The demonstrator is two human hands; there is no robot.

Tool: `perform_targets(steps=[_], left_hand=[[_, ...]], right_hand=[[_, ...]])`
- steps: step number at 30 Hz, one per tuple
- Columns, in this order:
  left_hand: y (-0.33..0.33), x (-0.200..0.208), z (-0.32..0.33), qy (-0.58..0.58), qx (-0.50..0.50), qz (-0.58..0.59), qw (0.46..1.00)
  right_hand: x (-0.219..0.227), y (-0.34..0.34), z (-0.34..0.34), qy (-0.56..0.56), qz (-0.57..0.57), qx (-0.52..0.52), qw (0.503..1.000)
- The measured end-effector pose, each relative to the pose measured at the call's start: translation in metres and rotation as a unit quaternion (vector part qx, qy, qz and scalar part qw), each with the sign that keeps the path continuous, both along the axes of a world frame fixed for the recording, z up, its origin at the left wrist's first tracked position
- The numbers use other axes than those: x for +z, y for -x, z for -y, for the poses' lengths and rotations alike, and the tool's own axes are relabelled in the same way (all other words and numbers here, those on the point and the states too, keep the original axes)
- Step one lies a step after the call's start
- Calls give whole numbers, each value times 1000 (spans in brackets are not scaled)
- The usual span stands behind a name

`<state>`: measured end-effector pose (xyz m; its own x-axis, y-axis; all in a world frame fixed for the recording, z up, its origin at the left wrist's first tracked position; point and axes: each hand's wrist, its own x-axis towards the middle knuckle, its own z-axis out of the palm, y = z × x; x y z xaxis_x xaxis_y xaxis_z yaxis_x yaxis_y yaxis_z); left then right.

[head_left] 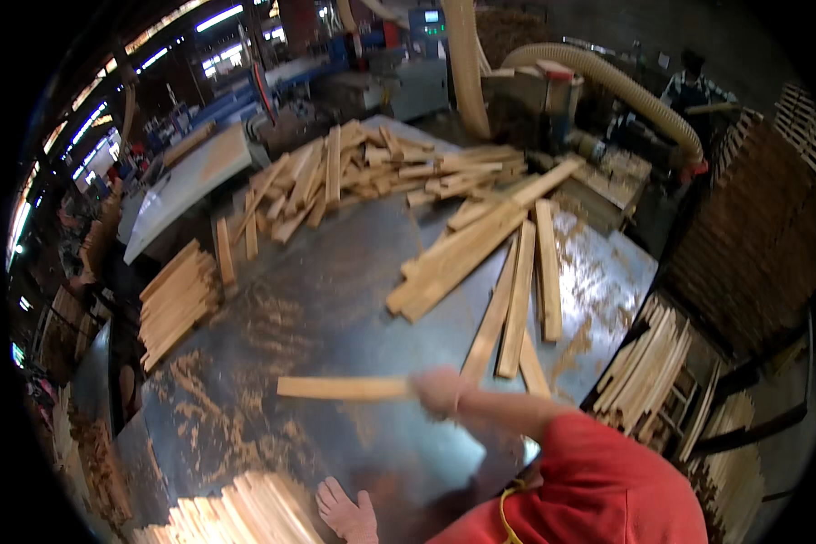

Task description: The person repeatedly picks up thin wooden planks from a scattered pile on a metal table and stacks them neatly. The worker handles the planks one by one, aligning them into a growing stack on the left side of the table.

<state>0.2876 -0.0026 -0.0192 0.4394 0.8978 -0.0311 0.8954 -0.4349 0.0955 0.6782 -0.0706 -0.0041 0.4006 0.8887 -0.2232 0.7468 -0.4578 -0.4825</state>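
A short wooden strip (343, 388) lies crosswise over the metal table (335, 281), its right end in my right hand (438, 392). That hand is closed round the end and a little blurred; my right arm in a red sleeve reaches across from the lower right. My left hand (346, 512) is at the lower edge with its fingers apart and nothing in it. Just left of it is a row of stacked wooden strips (236, 512). Several longer boards (519, 299) fan out beyond my right hand, some overlapping a wide board (462, 263).
A loose heap of wooden pieces (335, 172) covers the table's far side. Another neat stack (177, 299) stands at its left edge. Bundled strips (648, 363) sit beyond the right edge. A ribbed hose (626, 82) hangs over machinery at the back, where another person (694, 86) stands.
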Motion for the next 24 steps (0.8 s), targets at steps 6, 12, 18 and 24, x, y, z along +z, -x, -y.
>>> perform_targets(steps=[6,12,18,24], left_hand=[[-133,-12,-21,110,100,86,985],[-177,-10,-11,83,81,-16,993],[-128,-23,-20,142,177,150,962],[-62,24,28,355,210,562,717]], right_hand=[[52,-26,16,-39,52,17,998],[44,-194,52,42,147,-442,884],[-12,-196,84,-61,-16,-562,824],[14,-14,82,-322,-294,-403,805]])
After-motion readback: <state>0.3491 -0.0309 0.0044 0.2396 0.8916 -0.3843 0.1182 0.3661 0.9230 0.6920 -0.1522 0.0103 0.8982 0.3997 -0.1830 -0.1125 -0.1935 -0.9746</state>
